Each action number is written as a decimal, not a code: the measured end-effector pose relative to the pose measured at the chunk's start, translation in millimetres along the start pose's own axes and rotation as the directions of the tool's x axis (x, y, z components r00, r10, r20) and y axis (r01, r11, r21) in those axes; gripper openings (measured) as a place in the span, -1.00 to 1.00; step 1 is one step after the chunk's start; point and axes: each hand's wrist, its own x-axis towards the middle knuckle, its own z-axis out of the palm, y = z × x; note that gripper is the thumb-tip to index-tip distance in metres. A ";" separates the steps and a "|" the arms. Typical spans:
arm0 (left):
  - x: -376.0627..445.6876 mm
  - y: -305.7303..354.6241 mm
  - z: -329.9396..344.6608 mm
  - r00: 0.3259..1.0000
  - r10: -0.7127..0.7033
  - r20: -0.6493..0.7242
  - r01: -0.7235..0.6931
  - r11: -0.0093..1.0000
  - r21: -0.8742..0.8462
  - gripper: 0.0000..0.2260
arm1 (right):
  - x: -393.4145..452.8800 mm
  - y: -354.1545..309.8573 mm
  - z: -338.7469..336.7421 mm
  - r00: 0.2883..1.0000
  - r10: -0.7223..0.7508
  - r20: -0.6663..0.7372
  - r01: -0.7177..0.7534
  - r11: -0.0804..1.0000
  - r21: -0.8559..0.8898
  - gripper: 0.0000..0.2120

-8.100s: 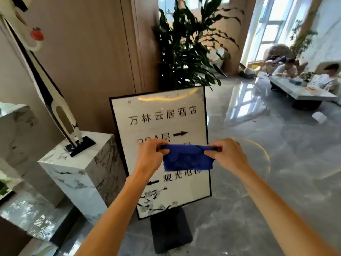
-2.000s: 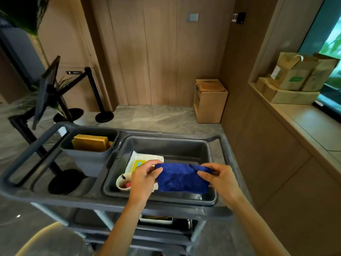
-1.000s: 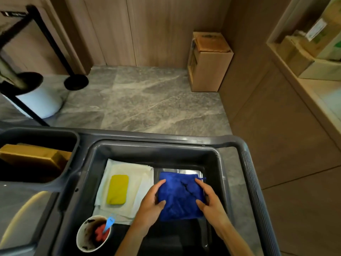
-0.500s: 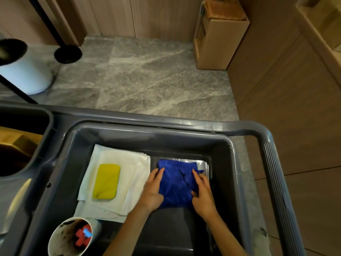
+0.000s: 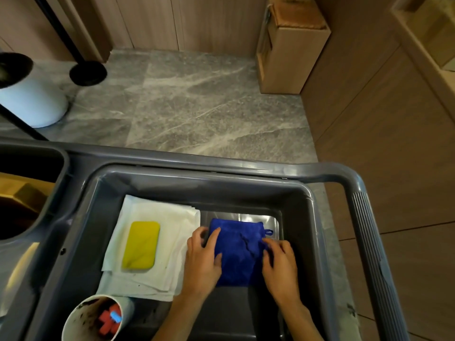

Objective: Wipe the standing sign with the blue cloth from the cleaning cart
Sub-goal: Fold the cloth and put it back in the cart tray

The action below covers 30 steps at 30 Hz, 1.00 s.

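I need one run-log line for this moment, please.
stage: cloth return | blue cloth: flat in cart tray | left hand: on cloth | right hand: on cloth | sign: out of view

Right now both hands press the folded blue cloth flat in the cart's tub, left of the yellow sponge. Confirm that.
Not quite. In the head view, the left hand and right hand do press the blue cloth flat in the tub, but it lies right of the yellow sponge.

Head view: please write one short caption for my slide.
Both hands, left and right, press the folded blue cloth flat in the grey cart tray, beside a yellow sponge.
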 end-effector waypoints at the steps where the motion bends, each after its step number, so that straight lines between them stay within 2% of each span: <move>1: 1.5 0.8 -0.2 0.994 0.065 -0.084 -0.071 0.995 -0.067 -0.47 | 1.1 -1.7 2.7 0.997 -0.021 -0.078 0.027 0.996 0.081 -0.72; 3: 5.7 7.3 1.9 0.975 0.145 -0.169 -0.178 0.963 -0.202 -0.59 | 1.5 -10.5 10.5 0.989 -0.049 -0.141 0.087 0.956 0.282 -0.76; 5: 8.9 17.7 8.1 0.980 0.141 -0.137 -0.185 0.901 -0.392 -0.62 | 2.5 -22.0 20.4 0.992 -0.030 -0.126 0.085 0.884 0.460 -0.74; 7: 12.3 21.9 18.4 0.986 0.131 -0.102 -0.165 0.856 -0.489 -0.59 | 4.9 -27.3 32.4 0.993 -0.007 -0.120 0.073 0.829 0.554 -0.73; 9: 15.0 20.2 28.3 0.983 0.146 -0.109 -0.180 0.880 -0.439 -0.54 | 7.4 -26.7 40.5 0.994 -0.012 -0.106 0.071 0.815 0.575 -0.70; 11: 17.6 13.6 36.9 0.977 0.186 -0.104 -0.209 0.935 -0.288 -0.51 | 13.1 -20.8 43.4 0.999 -0.017 -0.038 0.036 0.825 0.564 -0.64; 15: 22.0 -0.2 45.6 0.974 0.224 -0.020 -0.220 0.969 0.112 -0.45 | 25.8 -6.6 43.1 0.998 -0.027 0.064 -0.007 0.878 0.478 -0.60; 17: 22.7 -3.9 44.9 0.972 0.235 -0.005 -0.228 0.950 0.213 -0.46 | 28.0 -2.5 42.4 0.993 -0.072 0.088 0.029 0.907 0.419 -0.58; 20: 22.2 -7.7 43.8 0.962 0.273 0.006 -0.265 0.931 0.251 -0.48 | 28.0 4.4 43.9 0.972 -0.192 0.134 0.166 0.969 0.183 -0.52; 23: 21.3 -10.3 42.0 0.953 0.301 0.041 -0.299 0.909 0.291 -0.48 | 25.7 8.4 48.0 0.939 -0.254 0.232 0.279 0.956 -0.084 -0.35; 27: 22.0 -8.8 40.3 0.956 0.284 0.070 -0.291 0.902 0.319 -0.47 | 30.7 11.3 40.9 0.904 -0.253 0.346 0.335 0.921 -0.201 -0.11; 30: 21.6 -6.3 35.8 0.956 0.279 0.093 -0.294 0.898 0.327 -0.45 | 35.4 8.1 31.7 0.883 -0.226 0.412 0.348 0.903 -0.250 -0.03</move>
